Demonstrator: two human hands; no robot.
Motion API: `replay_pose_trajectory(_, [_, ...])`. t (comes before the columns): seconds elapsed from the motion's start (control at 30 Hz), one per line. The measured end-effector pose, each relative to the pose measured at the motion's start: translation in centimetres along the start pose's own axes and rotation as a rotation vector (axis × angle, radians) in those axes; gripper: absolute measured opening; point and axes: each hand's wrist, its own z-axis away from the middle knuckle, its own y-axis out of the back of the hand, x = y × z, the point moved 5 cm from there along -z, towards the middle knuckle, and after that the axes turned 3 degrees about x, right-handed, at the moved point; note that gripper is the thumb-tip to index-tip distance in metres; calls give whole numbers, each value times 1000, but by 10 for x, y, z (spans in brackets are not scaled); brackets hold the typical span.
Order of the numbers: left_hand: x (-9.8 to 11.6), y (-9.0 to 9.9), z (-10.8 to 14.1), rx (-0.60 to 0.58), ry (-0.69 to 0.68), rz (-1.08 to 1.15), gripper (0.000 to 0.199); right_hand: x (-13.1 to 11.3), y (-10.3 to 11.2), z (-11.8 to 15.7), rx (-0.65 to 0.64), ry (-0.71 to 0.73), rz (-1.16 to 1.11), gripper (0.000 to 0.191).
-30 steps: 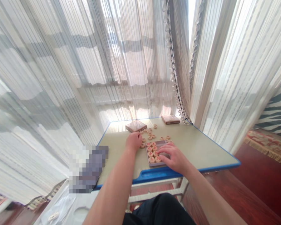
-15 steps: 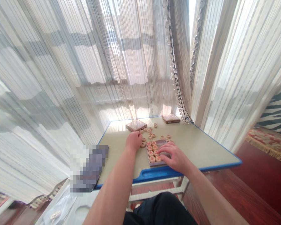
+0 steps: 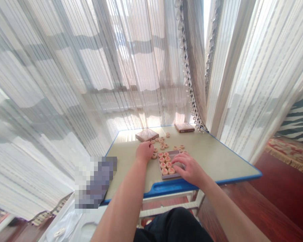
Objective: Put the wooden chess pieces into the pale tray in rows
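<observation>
A shallow open box (image 3: 166,176) lies near the table's front edge. Two columns of round wooden Chinese chess pieces (image 3: 169,164) with red characters fill its left part. Over the right part of the box is my right hand (image 3: 190,168), fingers apart, with the fingertips beside the pieces. My left hand (image 3: 143,152) rests on the table left of the box, its fingers curled closed. Whatever is in those fingers is hidden. Loose chess pieces (image 3: 162,147) lie scattered just beyond and to the right of that hand.
A flat box (image 3: 146,134) lies behind my left hand, and another flat box (image 3: 184,127) is at the back right. The pale table (image 3: 217,158) has a blue rim. Sheer curtains (image 3: 141,67) hang behind it. A pixelated patch covers something at the left edge.
My right fingertips have drawn slightly back from the red pieces, showing more of the nearest ones. My left hand has stayed in place.
</observation>
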Motion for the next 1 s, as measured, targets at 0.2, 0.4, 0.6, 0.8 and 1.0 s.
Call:
replay_pose_trajectory(0.2, [-1,-1,0,0,2,12,28,0,0,-1,0,1,-7,13])
replay_pose_trajectory(0.4, [-2,-2,-1,27,-19,26,28,5,0,-2,45,-16,16,15])
replay_pose_trajectory(0.6, [-2,-2,-1,18,-16,39,27,25,-4,0,96,-216,33,24])
replay_pose_trajectory(0.8, [-4,-4,-2,19,-18,37,28,29,-5,0,77,-255,33,22])
replay_pose_trajectory(1.0, [-4,-4,-2,21,-16,41,28,28,-5,-1,52,-278,23,24])
